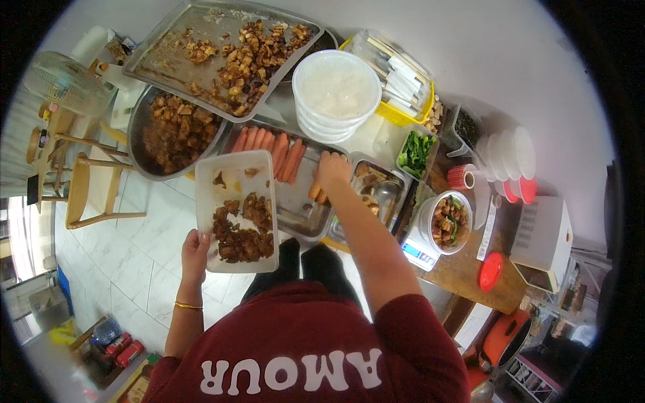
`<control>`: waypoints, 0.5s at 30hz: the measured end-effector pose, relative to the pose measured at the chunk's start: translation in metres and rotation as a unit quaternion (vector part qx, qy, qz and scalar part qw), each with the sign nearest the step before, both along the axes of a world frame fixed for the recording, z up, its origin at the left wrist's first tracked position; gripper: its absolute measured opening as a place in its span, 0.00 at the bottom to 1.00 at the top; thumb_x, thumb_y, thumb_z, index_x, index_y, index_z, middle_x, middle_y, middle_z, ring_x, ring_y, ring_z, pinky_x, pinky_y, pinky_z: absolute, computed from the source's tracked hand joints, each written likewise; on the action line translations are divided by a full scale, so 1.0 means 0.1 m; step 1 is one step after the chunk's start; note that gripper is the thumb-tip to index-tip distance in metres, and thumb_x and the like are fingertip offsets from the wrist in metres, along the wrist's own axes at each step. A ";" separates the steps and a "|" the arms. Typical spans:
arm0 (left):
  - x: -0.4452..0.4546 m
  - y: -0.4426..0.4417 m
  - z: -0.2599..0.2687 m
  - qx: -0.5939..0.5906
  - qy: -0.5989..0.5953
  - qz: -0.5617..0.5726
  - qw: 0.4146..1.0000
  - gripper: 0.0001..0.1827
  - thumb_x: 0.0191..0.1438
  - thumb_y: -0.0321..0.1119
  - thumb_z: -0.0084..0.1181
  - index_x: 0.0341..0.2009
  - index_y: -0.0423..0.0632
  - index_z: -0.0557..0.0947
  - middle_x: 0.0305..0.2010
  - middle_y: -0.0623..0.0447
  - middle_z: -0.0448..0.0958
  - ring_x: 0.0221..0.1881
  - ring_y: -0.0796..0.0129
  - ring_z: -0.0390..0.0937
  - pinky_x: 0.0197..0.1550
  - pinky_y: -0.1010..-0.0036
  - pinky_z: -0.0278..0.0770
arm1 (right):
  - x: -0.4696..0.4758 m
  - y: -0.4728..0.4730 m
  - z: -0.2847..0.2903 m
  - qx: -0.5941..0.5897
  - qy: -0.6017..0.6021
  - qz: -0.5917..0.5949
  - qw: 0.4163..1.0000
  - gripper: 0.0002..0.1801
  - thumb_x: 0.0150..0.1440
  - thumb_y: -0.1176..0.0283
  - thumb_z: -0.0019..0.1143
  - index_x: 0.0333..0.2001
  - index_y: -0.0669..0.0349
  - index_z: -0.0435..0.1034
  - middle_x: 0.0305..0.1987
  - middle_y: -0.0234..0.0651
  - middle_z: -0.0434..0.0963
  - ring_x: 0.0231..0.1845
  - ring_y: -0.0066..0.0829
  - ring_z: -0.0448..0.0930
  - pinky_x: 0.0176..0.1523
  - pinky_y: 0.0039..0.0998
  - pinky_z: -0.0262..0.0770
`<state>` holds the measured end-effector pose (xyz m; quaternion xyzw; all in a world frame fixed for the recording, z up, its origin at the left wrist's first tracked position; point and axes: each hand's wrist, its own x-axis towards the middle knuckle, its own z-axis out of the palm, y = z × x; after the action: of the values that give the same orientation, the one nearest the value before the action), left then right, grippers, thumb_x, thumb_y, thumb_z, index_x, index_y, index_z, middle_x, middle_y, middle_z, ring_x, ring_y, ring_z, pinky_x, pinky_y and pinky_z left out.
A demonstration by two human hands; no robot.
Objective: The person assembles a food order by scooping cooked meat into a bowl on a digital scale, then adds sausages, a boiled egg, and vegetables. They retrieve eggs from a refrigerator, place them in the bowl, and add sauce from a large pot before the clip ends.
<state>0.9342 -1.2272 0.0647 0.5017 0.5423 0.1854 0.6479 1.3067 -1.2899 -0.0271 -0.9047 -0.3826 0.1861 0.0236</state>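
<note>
My left hand grips the side of a translucent plastic container, thumb on its rim. Brown cooked meat pieces lie inside it, with a bare patch among them. The container covers part of a metal tray behind it. In that tray a row of pink sausages lies along the far left side. My right hand reaches down into the tray's right part, at some browned sausage-like pieces. Its fingertips are hidden, so I cannot see whether it holds one.
A large sheet pan and a bowl of brown food stand far left. Stacked round plastic containers stand behind the tray. Rightward are a metal pan with a ladle, leafy greens and a filled tub on a digital scale.
</note>
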 end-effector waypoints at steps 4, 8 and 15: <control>-0.05 0.03 -0.10 0.003 0.004 -0.011 1.000 0.05 0.63 0.34 0.47 0.36 0.48 0.72 0.36 0.59 0.74 0.36 0.78 0.70 0.34 0.78 0.75 | -0.13 0.15 -0.09 -0.027 0.036 -0.085 0.995 0.18 0.52 0.61 0.55 0.44 0.59 0.70 0.43 0.40 0.77 0.52 0.45 0.74 0.52 0.44 0.69; 0.00 0.05 -0.12 0.034 0.039 -0.030 0.998 0.05 0.62 0.34 0.47 0.35 0.48 0.72 0.37 0.58 0.74 0.37 0.77 0.70 0.35 0.77 0.75 | -0.22 0.20 0.28 -0.090 0.085 -0.084 0.989 0.27 0.50 0.56 0.58 0.50 0.61 0.68 0.50 0.39 0.76 0.56 0.44 0.72 0.54 0.44 0.66; 0.14 0.11 -0.19 0.030 0.026 -0.069 0.997 0.09 0.63 0.38 0.47 0.39 0.45 0.73 0.34 0.59 0.72 0.35 0.79 0.68 0.34 0.79 0.72 | -0.32 -0.11 0.20 0.113 0.152 -0.114 0.975 0.22 0.49 0.61 0.60 0.45 0.63 0.71 0.40 0.44 0.79 0.43 0.43 0.80 0.45 0.40 0.74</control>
<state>0.9478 -1.2163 0.0458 0.5620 0.5170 0.1437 0.6295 1.2745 -1.3013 -0.0066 -0.8948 -0.2879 0.2733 0.2046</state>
